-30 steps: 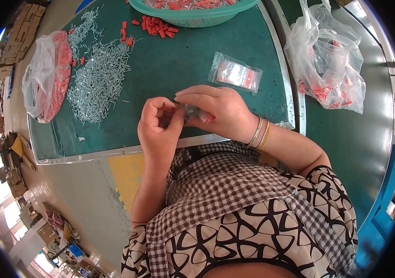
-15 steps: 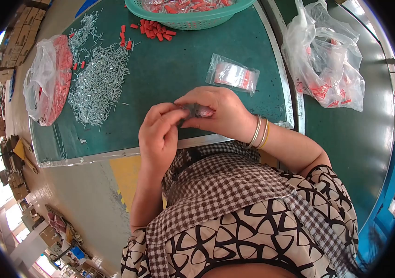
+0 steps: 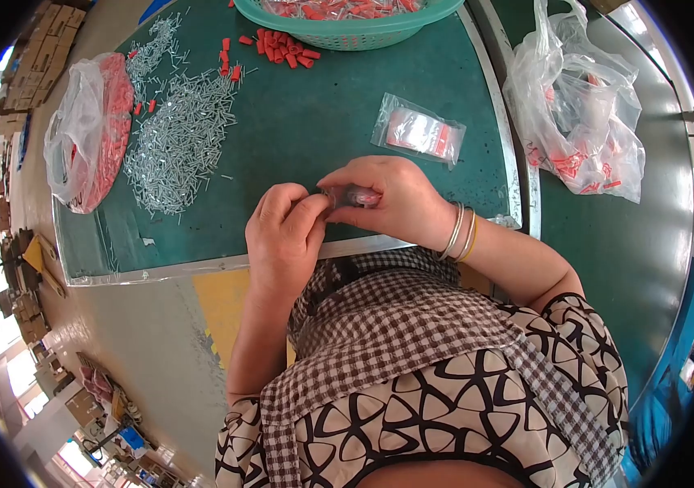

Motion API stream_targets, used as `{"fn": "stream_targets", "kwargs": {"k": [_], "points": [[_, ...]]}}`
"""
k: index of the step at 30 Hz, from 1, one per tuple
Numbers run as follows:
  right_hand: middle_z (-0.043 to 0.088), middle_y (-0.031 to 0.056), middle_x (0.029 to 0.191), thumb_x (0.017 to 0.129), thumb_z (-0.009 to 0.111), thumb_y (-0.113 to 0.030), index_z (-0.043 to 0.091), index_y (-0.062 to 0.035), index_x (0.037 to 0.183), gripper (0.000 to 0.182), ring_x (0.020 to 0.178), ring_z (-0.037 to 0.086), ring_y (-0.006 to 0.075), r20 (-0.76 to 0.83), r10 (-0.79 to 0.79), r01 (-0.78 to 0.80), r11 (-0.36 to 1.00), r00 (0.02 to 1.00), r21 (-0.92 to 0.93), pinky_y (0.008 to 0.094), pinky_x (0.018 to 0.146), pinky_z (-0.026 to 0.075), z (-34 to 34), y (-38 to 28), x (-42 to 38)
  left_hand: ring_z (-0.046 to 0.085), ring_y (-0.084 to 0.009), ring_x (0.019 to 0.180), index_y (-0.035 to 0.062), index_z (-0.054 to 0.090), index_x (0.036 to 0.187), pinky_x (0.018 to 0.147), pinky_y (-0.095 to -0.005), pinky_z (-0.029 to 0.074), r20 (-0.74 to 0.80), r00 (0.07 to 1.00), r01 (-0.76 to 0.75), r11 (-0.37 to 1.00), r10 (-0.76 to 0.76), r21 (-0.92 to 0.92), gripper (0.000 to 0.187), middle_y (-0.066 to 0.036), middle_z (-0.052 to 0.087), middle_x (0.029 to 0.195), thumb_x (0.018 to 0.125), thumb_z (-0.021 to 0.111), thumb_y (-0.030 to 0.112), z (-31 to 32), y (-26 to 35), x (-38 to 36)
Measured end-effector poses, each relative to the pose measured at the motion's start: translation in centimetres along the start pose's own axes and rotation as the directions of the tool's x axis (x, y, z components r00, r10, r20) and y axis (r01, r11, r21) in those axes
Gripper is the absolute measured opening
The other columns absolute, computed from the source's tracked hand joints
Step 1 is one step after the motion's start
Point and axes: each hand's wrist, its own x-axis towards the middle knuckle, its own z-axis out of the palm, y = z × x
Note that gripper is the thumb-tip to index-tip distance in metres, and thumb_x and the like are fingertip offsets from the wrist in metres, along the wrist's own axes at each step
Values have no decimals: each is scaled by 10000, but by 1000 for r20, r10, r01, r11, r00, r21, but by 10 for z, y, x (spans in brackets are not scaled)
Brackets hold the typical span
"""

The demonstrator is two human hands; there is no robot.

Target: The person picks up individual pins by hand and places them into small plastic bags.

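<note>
**Held small clear packet (image 3: 363, 196) in both hands, well to the near side of green basket (image 3: 355, 34)**

Head view: grasped packet, reddish contents showing, between thumb and curled fingers of right hand (image 3: 408, 199). Brought bunched fingertips of left hand (image 3: 283, 236) to packet's left end; could not tell whether clamped on it, contact partly hidden. Wore bangles (image 3: 461, 232) on right wrist.

Had basket filled with clear packets showing red pieces. Had loose red sleeves (image 3: 283, 50) just on near side of basket, pile of screws (image 3: 178, 142) to its near left, bag of red pieces (image 3: 107, 134) farther left. Had flat clear packet (image 3: 420, 132) to its near right, translucent bag (image 3: 591, 122) farther right.
</note>
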Motion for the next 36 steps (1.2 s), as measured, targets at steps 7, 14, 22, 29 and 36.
{"fn": "stream_targets", "kwargs": {"k": [7,14,22,29,36], "points": [[675,71,899,671,830,-166,673,-72,1087,455,795,638,222,12,-10,10,1000,1000,5,301,722,513,3,1,0,592,-248,727,83,661,909,601,-358,495,23,998,-58,998,59,-28,288,-53,561,824,650,693,-40,1,-1,0],[698,58,968,712,827,-168,667,-59,1117,449,864,648,147,92,143,-163,948,985,275,279,791,515,3,2,0,594,-243,718,74,680,905,595,-354,497,49,998,-39,998,41,-44,277,-52,561,810,654,696,-44,-3,2,1],[702,56,989,713,836,-186,681,-53,1110,446,908,647,143,175,146,-193,936,974,296,278,826,506,-5,-3,3,591,-237,708,83,691,900,587,-341,495,25,996,-89,996,90,-21,283,-48,563,808,646,705,-41,-4,3,2],[695,53,959,713,833,-145,681,-39,1088,419,898,642,130,161,183,-226,924,970,307,275,811,513,-7,-3,4,602,-231,710,62,694,946,594,-331,491,-38,996,72,975,-82,-210,246,-67,609,842,734,679,-62,-8,5,0],[694,35,909,733,814,-153,678,-32,1078,390,866,644,105,155,192,-239,890,969,389,260,806,514,-7,-4,4,613,-216,709,26,687,905,623,-301,477,-113,926,360,933,-359,-13,105,-85,641,870,809,669,-12,-35,-45,-12]]}}
